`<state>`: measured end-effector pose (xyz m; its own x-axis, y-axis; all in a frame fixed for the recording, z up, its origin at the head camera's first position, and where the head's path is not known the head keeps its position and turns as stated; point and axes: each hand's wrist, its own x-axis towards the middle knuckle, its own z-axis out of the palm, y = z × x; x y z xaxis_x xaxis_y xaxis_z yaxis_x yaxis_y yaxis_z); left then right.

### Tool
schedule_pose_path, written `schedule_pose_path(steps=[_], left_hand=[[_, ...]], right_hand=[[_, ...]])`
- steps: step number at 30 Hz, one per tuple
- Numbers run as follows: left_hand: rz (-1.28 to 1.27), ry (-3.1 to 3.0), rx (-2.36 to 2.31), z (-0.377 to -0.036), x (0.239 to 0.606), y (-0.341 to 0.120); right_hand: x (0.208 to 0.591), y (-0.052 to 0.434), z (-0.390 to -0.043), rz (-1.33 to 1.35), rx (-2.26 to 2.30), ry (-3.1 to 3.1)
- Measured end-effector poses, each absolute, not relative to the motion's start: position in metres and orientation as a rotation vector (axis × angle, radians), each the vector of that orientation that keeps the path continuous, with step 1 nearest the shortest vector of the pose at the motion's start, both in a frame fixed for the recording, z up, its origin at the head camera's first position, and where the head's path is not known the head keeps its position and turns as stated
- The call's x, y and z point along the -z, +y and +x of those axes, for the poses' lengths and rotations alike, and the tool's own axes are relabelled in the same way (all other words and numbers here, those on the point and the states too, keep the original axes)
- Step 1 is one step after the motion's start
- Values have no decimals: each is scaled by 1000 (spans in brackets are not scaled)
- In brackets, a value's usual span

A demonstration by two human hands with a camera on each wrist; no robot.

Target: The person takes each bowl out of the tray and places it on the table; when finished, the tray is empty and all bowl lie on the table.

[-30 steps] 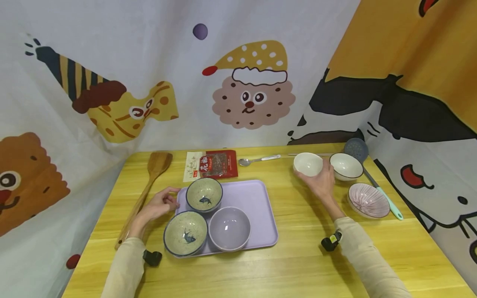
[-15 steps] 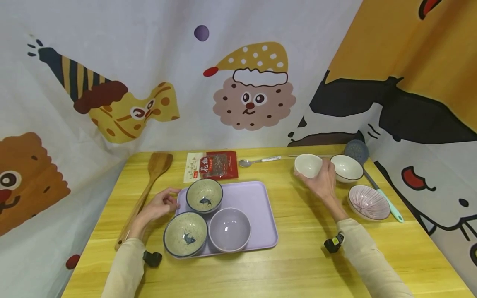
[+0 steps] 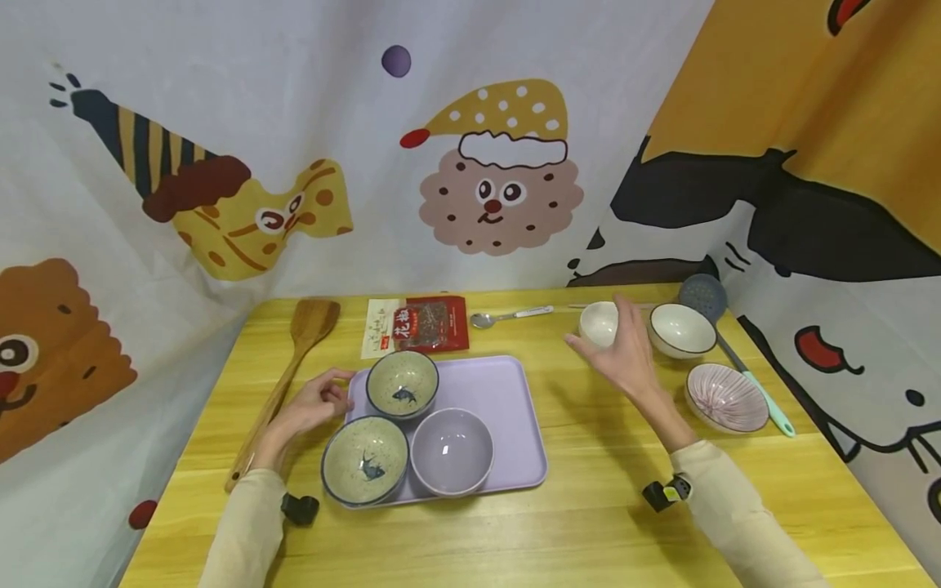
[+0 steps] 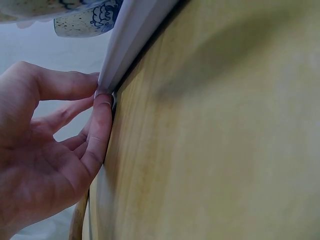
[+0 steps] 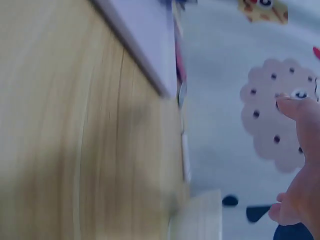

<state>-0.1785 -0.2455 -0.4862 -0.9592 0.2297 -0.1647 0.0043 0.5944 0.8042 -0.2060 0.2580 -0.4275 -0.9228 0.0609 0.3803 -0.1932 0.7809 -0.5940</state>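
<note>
right hand point(image 3: 625, 351) lifts the small white ceramic bowl point(image 3: 599, 322) in curled fingers; left hand point(image 3: 312, 406) pinches the lavender plastic tray's point(image 3: 507, 392) corner.

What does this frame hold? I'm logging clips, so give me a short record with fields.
left hand: left hand pinches the corner of the lilac plastic tray
right hand: right hand grips a small white ceramic bowl
on tray: two speckled fish-pattern bowls, one lilac bowl
near right hand: white dark-rimmed bowl, pink ribbed bowl
surface: yellow wooden table
</note>
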Motion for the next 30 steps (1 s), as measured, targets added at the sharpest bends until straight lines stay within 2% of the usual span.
schedule_pose_path(steps=[9,15,30], left_hand=[[187,2578,-1294,-178,486,-245],[180,2567,-1294,-177,485,-245],[180,2569,-1310,-179,488,-246]], right_hand=[[415,209,-172,308,-1103,-2698],[420,175,-149,487,-1160,-2739],[436,122,-119,889,-1231,-2761]])
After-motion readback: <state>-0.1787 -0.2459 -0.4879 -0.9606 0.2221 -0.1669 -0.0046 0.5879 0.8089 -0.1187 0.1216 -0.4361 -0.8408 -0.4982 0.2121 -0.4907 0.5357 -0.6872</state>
